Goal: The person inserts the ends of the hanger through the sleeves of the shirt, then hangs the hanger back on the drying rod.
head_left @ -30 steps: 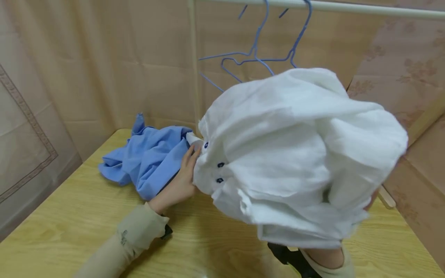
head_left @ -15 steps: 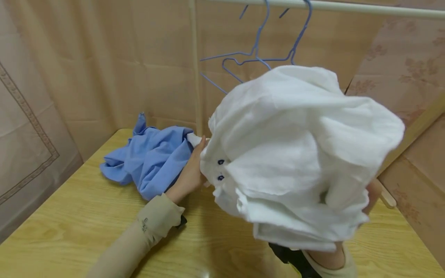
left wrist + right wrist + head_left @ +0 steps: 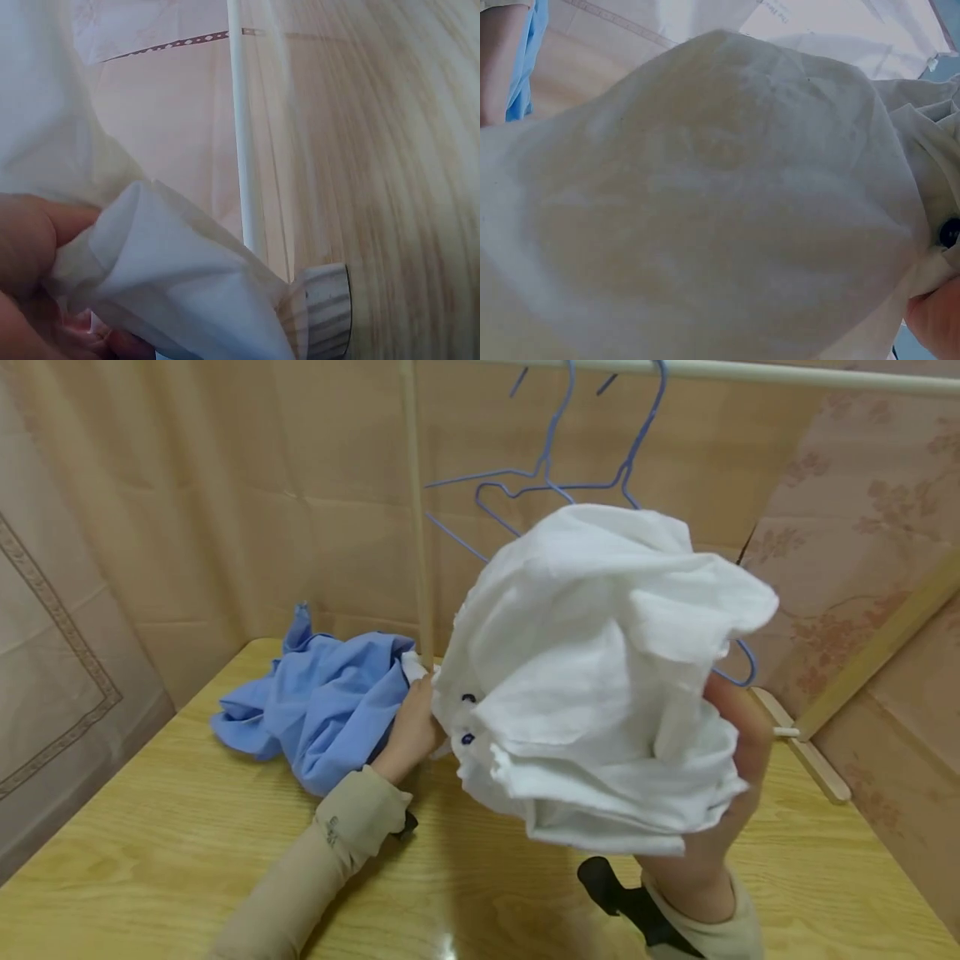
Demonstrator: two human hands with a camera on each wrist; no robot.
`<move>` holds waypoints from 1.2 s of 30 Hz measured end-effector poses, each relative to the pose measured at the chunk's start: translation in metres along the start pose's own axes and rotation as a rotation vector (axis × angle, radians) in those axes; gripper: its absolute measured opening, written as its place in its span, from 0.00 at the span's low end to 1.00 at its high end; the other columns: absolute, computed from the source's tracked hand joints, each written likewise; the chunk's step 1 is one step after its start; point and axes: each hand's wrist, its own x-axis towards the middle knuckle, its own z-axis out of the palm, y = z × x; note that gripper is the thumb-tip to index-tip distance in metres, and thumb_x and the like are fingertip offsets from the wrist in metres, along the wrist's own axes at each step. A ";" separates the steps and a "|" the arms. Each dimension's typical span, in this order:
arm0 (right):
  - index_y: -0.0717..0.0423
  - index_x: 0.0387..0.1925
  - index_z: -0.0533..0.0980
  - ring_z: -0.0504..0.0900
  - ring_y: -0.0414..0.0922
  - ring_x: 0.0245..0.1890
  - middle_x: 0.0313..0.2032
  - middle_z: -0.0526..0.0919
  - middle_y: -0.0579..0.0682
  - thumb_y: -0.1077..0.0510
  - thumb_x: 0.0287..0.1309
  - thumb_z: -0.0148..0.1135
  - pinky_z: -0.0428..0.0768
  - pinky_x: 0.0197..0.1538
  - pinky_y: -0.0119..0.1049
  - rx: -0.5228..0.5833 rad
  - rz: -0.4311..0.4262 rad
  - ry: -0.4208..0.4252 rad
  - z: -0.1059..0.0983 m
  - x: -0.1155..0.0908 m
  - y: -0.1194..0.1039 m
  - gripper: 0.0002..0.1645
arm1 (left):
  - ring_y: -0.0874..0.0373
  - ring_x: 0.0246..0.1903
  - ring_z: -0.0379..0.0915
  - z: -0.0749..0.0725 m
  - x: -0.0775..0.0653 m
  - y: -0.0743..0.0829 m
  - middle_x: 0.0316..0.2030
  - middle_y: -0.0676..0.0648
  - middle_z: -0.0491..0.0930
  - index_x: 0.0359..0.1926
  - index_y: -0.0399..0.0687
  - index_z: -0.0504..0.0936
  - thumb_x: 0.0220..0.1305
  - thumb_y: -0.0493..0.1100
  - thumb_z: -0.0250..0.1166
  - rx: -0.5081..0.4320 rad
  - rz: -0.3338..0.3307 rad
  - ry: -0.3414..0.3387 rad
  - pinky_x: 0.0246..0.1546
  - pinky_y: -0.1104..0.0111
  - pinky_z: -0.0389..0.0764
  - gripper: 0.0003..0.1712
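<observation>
A white buttoned shirt (image 3: 585, 652), bunched up with small dark buttons along its left side, is held above the table. My right hand (image 3: 738, 768) grips it from the right, its fingers largely behind the cloth. At the shirt's lower left, my left hand (image 3: 412, 727) is partly covered by fabric in the head view. The left wrist view has the left thumb and fingers (image 3: 30, 247) pinching a fold of white cloth (image 3: 172, 262). White fabric (image 3: 727, 210) fills most of the right wrist view, with a dark button (image 3: 949, 232) at its right edge.
A crumpled blue garment (image 3: 322, 702) lies on the wooden table (image 3: 135, 827), left of and behind the left hand. Blue wire hangers (image 3: 551, 452) hang from a pale rail (image 3: 810, 378) behind the shirt. A wooden rack foot (image 3: 806, 752) stands at the table's right side.
The right hand has shifted left with the shirt, and more of that hand now shows. The left hand has slid slightly right under the shirt's edge. The blue garment stays put.
</observation>
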 end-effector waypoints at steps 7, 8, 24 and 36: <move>0.79 0.44 0.60 0.68 0.56 0.39 0.38 0.68 0.70 0.72 0.19 0.64 0.67 0.45 0.42 -0.006 0.056 -0.064 -0.001 0.002 0.001 0.41 | 0.48 0.32 0.68 -0.007 0.004 0.003 0.30 0.42 0.73 0.34 0.40 0.72 0.54 0.35 0.52 0.031 -0.059 0.035 0.33 0.58 0.68 0.06; 0.79 0.45 0.60 0.68 0.56 0.40 0.40 0.67 0.71 0.71 0.18 0.65 0.67 0.46 0.42 -0.011 0.068 -0.078 -0.001 0.003 0.000 0.42 | 0.48 0.33 0.68 -0.009 0.005 0.003 0.31 0.41 0.73 0.35 0.39 0.72 0.55 0.36 0.51 -0.005 -0.064 0.038 0.34 0.58 0.68 0.07; 0.75 0.50 0.59 0.65 0.57 0.45 0.47 0.63 0.71 0.73 0.14 0.68 0.63 0.50 0.43 0.022 0.226 -0.240 0.003 0.012 -0.004 0.49 | 0.56 0.37 0.66 -0.048 0.014 0.023 0.35 0.47 0.72 0.35 0.41 0.72 0.57 0.35 0.48 -0.360 0.098 0.206 0.40 0.66 0.64 0.08; 0.72 0.52 0.59 0.66 0.51 0.44 0.49 0.66 0.62 0.69 0.26 0.67 0.62 0.49 0.38 0.002 0.366 -0.436 0.019 0.023 -0.010 0.45 | 0.56 0.33 0.66 -0.037 -0.011 0.035 0.34 0.44 0.71 0.37 0.38 0.70 0.62 0.41 0.43 -0.406 0.217 0.023 0.35 0.65 0.67 0.12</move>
